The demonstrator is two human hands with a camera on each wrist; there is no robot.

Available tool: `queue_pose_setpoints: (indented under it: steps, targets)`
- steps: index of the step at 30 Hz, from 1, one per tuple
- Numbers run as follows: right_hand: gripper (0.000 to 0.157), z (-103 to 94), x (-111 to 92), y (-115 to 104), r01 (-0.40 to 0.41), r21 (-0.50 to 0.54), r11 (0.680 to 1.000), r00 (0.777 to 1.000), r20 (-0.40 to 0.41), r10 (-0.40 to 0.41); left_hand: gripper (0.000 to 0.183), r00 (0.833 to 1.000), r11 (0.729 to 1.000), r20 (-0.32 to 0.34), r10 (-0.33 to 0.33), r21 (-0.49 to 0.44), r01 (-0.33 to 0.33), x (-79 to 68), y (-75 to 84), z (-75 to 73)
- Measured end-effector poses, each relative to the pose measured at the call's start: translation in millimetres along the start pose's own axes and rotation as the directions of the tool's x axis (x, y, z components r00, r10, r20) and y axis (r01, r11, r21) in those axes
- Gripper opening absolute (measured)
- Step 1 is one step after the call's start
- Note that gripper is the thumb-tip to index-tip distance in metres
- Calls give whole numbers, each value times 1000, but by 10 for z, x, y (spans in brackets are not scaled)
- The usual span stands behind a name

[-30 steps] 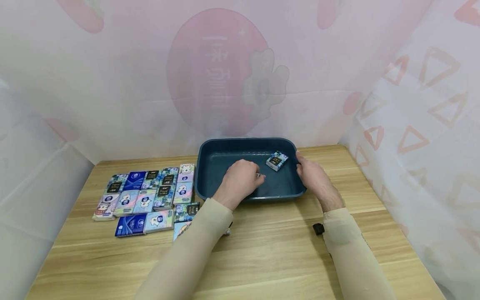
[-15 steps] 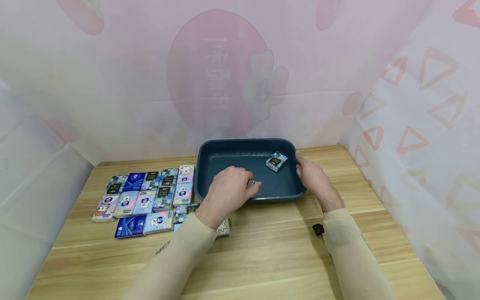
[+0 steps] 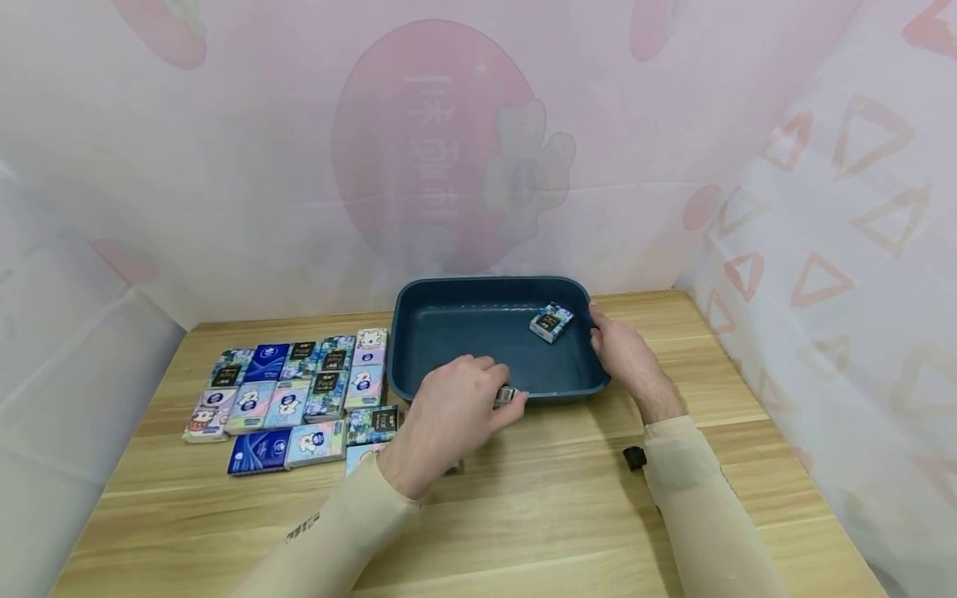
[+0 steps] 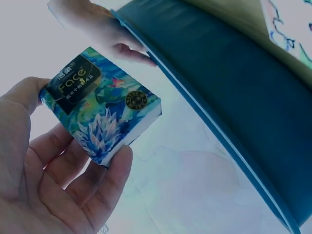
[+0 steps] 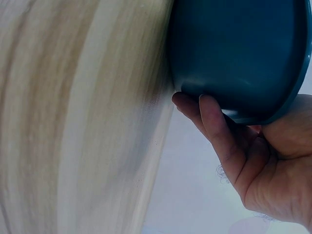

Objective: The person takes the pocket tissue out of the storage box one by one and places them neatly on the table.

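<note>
My left hand (image 3: 452,407) pinches a small tissue pack (image 4: 102,107) between thumb and fingers. Its wrapper has blue flowers and a black "Face" label, plain in the left wrist view; from the head only a pale end shows. This hand is over the near rim of a dark blue rectangular basin (image 3: 463,328). My right hand (image 3: 628,353) grips the basin's right side, thumb at the rim; in the right wrist view its fingers (image 5: 219,126) lie against the outer wall. Another tissue pack (image 3: 552,321), also blue-flowered with a black label, lies inside the basin toward the right.
Left of the basin, several tissue packs (image 3: 287,403) lie flat in rows, in dark blue, pastel cartoon and blue floral wrappers. My left forearm hides some of them. A small black object (image 3: 635,457) is beside the right sleeve. Printed cloth walls (image 3: 269,208) enclose the wooden table (image 3: 553,515).
My left hand has drawn back from inside the basin toward me and slightly left, bringing the tissue pack over the near rim. The right hand, the basin and the pack inside have stayed put.
</note>
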State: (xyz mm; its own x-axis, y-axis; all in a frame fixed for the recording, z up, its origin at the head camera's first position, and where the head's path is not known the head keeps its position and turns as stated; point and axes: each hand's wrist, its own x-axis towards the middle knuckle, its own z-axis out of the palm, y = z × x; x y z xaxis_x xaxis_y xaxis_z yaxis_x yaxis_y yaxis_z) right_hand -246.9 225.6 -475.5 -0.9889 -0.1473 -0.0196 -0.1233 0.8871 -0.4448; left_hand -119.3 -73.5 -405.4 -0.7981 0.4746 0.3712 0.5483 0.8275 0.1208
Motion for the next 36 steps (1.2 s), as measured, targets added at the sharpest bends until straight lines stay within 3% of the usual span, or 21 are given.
queue_pose_setpoints:
  steps: [9,18,27,36]
  targets:
    - [59,6,-9,-5,-5,1,1000,1000,-2,5,35,994,998,90,60,21,-62,-123,99,76]
    - [60,-3,-11,-11,-2,-2,1000,1000,3,2,37,987,990,120,107,74,-117,-217,187,273]
    - [59,-7,-8,-9,-4,-4,1000,1000,2,4,37,971,982,222,93,141,-127,-298,241,489]
    - [59,-2,-12,-9,18,-27,999,999,-26,-19,36,954,987,292,62,123,-102,-355,223,540]
